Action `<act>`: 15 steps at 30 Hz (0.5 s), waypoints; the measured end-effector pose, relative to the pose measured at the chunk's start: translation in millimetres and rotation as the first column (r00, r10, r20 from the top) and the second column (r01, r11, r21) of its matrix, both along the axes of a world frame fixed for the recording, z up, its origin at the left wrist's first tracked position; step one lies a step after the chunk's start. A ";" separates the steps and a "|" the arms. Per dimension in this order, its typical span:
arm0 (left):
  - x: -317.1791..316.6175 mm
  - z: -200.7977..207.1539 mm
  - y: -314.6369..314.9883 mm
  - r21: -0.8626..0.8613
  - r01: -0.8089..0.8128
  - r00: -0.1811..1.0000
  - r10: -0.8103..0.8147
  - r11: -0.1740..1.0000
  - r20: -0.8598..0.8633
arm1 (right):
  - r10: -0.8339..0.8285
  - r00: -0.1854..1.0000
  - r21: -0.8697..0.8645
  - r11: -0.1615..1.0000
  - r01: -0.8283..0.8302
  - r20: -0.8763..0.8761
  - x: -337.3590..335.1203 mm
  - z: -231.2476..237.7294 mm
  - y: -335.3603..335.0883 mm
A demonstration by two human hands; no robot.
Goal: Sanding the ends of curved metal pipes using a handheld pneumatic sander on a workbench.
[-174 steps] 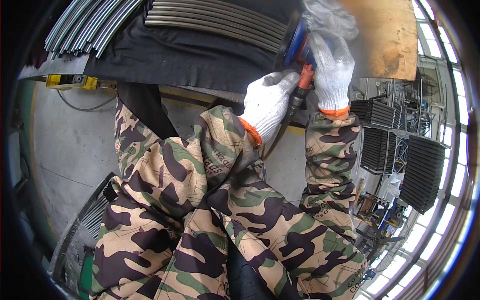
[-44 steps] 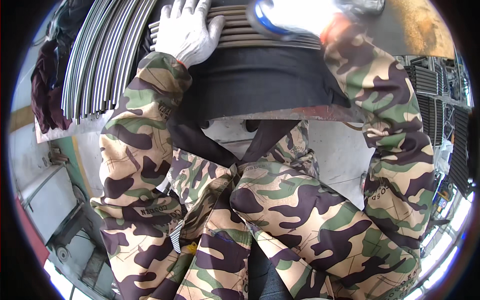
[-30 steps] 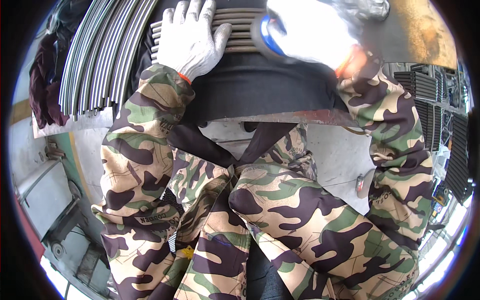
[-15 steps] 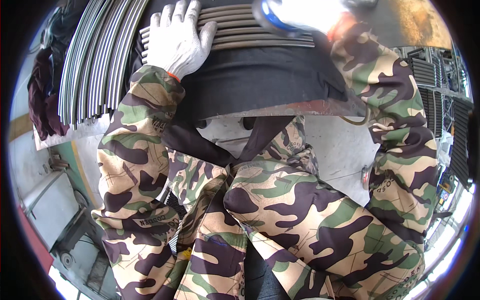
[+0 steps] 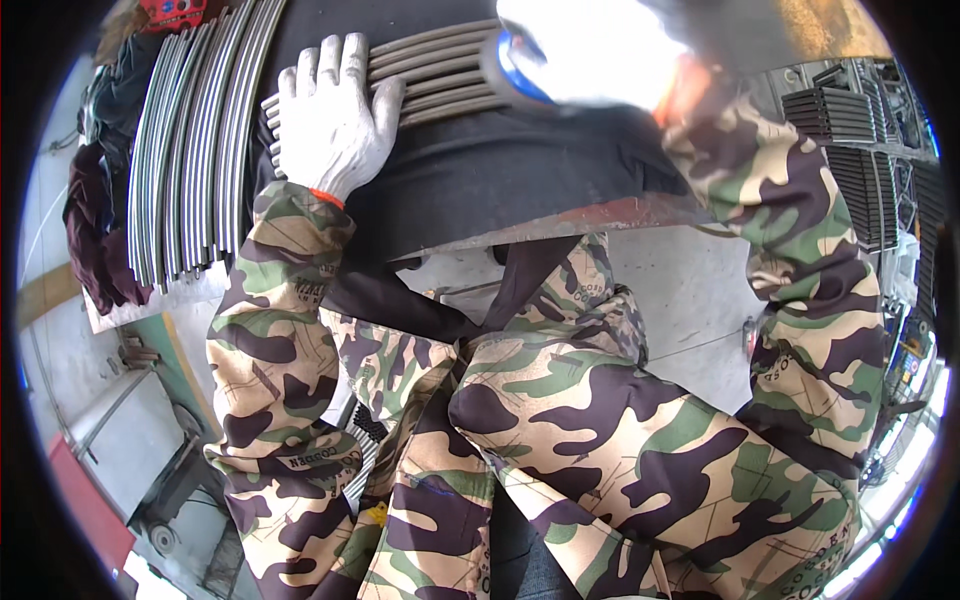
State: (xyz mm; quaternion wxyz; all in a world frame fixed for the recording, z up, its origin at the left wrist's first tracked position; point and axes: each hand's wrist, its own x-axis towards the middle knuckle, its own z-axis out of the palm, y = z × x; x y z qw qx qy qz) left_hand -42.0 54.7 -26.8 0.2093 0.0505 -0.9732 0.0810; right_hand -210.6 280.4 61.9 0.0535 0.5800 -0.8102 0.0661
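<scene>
My left hand (image 5: 335,120), in a white knitted glove with an orange cuff, lies flat with its fingers stretched across a row of thin metal rods (image 5: 430,60). The rods lie side by side on a black cloth (image 5: 480,180). Blurred by motion, my right hand (image 5: 610,60), also gloved in white, is closed around a round grey tool with a blue edge (image 5: 522,70). This tool is over the rods, to the right of my left hand. Its exact kind cannot be made out, and my right fingers are smeared. The right ends of the rods are hidden.
Many shiny metal rods (image 5: 195,150) are stacked left of the cloth, beside dark clothing (image 5: 95,230). A red case (image 5: 172,14) sits at the far left. Racks of dark bars (image 5: 860,190) stand at the right. A wheeled cart (image 5: 150,440) is at lower left.
The view has shifted, so the table sits lower in it. My right hand and the tool now cover the rods' right ends, which showed before. My left hand stays flat on the rods.
</scene>
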 end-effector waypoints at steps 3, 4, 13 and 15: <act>-2.8 -3.8 -4.9 0.005 0.028 1.000 -0.028 1.000 0.008 | 0.042 0.989 -0.110 0.992 -0.059 -0.144 -33.2 -12.1 -4.7; -1.5 -3.5 -5.4 0.004 0.032 0.999 -0.032 0.999 -0.014 | 0.044 0.987 -0.118 0.991 -0.063 -0.155 -36.2 -14.5 -2.6; -6.0 3.5 -8.5 0.057 0.066 0.998 -0.066 0.996 0.006 | -0.002 0.996 -0.062 0.998 -0.003 -0.087 -27.2 -3.4 7.8; -0.5 1.8 -5.2 -0.001 0.065 0.997 -0.065 0.998 -0.039 | 0.023 0.998 0.079 0.997 -0.018 -0.063 -17.4 0.4 10.7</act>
